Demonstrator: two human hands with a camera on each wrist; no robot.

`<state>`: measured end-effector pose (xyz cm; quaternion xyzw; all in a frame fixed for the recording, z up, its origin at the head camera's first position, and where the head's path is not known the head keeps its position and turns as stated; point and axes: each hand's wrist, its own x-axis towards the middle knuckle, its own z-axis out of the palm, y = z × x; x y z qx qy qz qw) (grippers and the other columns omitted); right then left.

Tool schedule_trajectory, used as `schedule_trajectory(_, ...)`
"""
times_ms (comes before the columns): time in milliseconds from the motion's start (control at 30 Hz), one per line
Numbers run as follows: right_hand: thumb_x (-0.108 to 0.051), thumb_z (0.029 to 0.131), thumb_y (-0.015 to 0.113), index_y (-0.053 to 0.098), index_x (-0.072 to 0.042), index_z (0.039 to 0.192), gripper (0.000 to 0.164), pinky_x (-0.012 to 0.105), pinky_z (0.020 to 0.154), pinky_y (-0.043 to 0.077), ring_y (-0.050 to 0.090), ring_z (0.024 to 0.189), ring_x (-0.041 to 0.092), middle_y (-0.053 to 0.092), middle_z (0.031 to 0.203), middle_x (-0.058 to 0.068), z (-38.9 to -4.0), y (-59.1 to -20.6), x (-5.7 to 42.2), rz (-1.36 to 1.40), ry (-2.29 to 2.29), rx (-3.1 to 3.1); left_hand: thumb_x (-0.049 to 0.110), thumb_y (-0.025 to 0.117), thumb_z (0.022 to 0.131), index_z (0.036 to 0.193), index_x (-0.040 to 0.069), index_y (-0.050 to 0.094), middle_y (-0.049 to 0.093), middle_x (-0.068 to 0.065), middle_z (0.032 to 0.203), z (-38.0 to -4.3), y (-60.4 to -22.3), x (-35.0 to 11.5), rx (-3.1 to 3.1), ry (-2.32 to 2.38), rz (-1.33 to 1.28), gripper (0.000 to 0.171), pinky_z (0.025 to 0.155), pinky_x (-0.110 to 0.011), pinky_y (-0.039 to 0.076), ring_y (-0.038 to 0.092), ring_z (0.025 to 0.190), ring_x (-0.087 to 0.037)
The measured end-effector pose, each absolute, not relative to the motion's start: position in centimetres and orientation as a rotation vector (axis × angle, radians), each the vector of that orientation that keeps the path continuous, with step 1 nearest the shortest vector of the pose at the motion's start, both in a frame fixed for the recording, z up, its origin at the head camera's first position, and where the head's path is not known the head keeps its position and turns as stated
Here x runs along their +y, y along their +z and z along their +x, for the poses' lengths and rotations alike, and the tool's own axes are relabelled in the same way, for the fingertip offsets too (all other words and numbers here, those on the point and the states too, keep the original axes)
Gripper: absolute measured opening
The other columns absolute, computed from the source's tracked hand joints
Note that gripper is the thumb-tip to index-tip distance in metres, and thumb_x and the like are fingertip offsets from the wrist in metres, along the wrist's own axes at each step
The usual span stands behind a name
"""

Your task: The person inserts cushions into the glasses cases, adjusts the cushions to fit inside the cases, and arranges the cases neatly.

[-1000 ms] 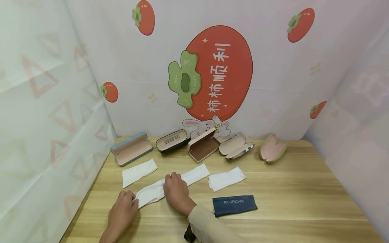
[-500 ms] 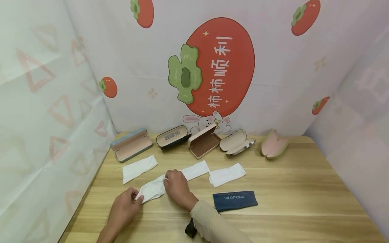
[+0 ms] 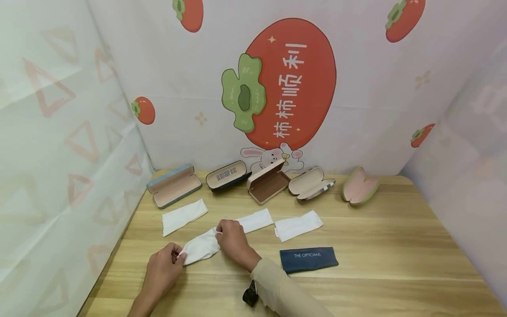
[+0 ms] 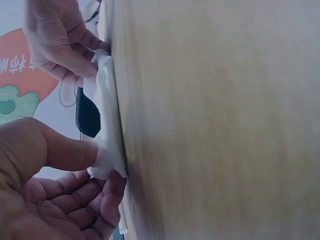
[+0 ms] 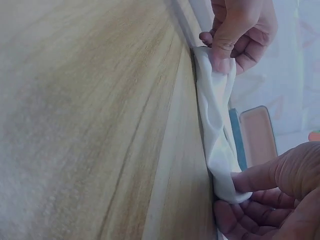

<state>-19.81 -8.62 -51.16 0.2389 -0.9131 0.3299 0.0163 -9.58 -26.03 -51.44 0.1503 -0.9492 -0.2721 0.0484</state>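
A piece of white cloth (image 3: 202,246) lies low over the wooden table, its two ends pinched between my hands. My left hand (image 3: 163,269) grips the left end with thumb and fingers. The right hand (image 3: 234,243) pinches the right end, thumb on top in the right wrist view. Between them the cloth (image 5: 215,115) sags in soft folds near the tabletop. Right behind my right hand lies another white cloth (image 3: 256,221), partly hidden by the fingers. Two more folded white cloths lie near, one at the left (image 3: 184,216) and one at the right (image 3: 299,226).
Along the back stand several opened glasses cases: blue (image 3: 176,187), black (image 3: 227,176), brown-lined (image 3: 269,185), cream-lined (image 3: 310,182) and green with pink lining (image 3: 358,187). A navy pouch lettered THE OPTICIANS (image 3: 309,263) lies front right. Printed curtains enclose the table.
My left hand has moved slightly toward the right hand, and the cloth between them has become shorter and puffier. Both hands keep their grip. The head view has tilted down a little.
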Motion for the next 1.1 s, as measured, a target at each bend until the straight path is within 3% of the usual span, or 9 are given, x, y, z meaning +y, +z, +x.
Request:
schedule_trajectory(300, -0.004, 0.077, 0.070, 0.066, -0.007, 0.077, 0.005, 0.019, 0.058, 0.042, 0.053, 0.063, 0.007, 0.065, 0.072, 0.000, -20.4, -51.3, -8.8, 0.744, 1.215, -2.846, 0.006, 0.071, 0.073, 0.080, 0.006, 0.064, 0.060, -0.001, 0.068, -9.6, -51.9, -26.0, -2.813, -0.889, 0.437, 0.010, 0.057, -0.023, 0.039, 0.051, 0.063, -0.011)
schedule_trajectory(533, -0.007, 0.078, 0.071, 0.066, -0.008, 0.079, 0.005, 0.018, 0.059, 0.042, 0.052, 0.065, 0.005, 0.062, 0.073, -0.001, -21.0, -50.9, -8.7, 0.675, 1.326, -2.880, 0.012, 0.071, 0.077, 0.087, 0.006, 0.067, 0.066, -0.004, 0.080, -9.6, -51.5, -27.1, -2.780, -1.044, 0.558, 0.012, 0.061, -0.020, 0.045, 0.057, 0.073, -0.012)
schedule_trajectory(833, -0.012, 0.078, 0.073, 0.067, -0.010, 0.081, 0.007, 0.018, 0.061, 0.045, 0.055, 0.067, 0.004, 0.064, 0.075, -0.001, -22.4, -50.1, -8.8, 0.602, 1.408, -2.908, 0.017, 0.070, 0.080, 0.095, -0.001, 0.065, 0.065, -0.010, 0.088, -10.6, -50.5, -28.4, -2.680, -1.276, 0.642, 0.024, 0.063, -0.017, 0.045, 0.055, 0.074, -0.011)
schedule_trajectory(1100, -0.014, 0.077, 0.074, 0.067, -0.012, 0.082, 0.009, 0.019, 0.060, 0.046, 0.056, 0.068, 0.006, 0.065, 0.077, -0.001, -24.0, -49.0, -9.4, 0.505, 1.470, -2.942, 0.019, 0.068, 0.081, 0.097, -0.002, 0.064, 0.064, -0.011, 0.090, -12.0, -50.0, -29.1, -2.650, -1.306, 0.650, 0.027, 0.063, -0.018, 0.044, 0.054, 0.076, -0.012)
